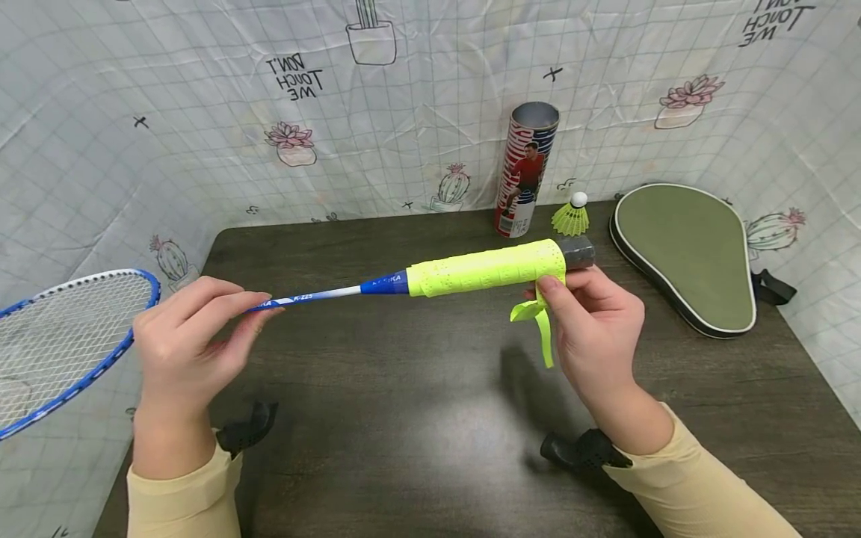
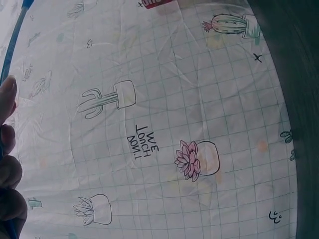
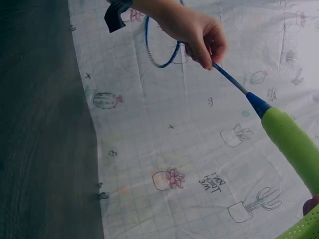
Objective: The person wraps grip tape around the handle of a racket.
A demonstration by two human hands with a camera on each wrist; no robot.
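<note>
A blue and white badminton racket [image 1: 329, 294] is held level above the dark table, its strung head at the left. My left hand [image 1: 191, 340] pinches the shaft between thumb and fingers; the right wrist view also catches this left hand [image 3: 197, 37] on the shaft. Bright yellow-green perforated grip tape [image 1: 484, 269] covers most of the handle, while the dark butt end [image 1: 580, 252] is bare. With thumb and fingers, my right hand [image 1: 599, 329] pinches the tape just below the butt. A loose strip of tape [image 1: 545, 340] dangles beside the thumb.
Behind the handle stand an open shuttlecock tube [image 1: 518, 175] and a yellow shuttlecock [image 1: 570, 218], cork up. An olive paddle-shaped case [image 1: 679, 246] with black sides lies at the right. Printed cloth [image 1: 403, 134] walls in the dark table [image 1: 390, 418] at the back and sides.
</note>
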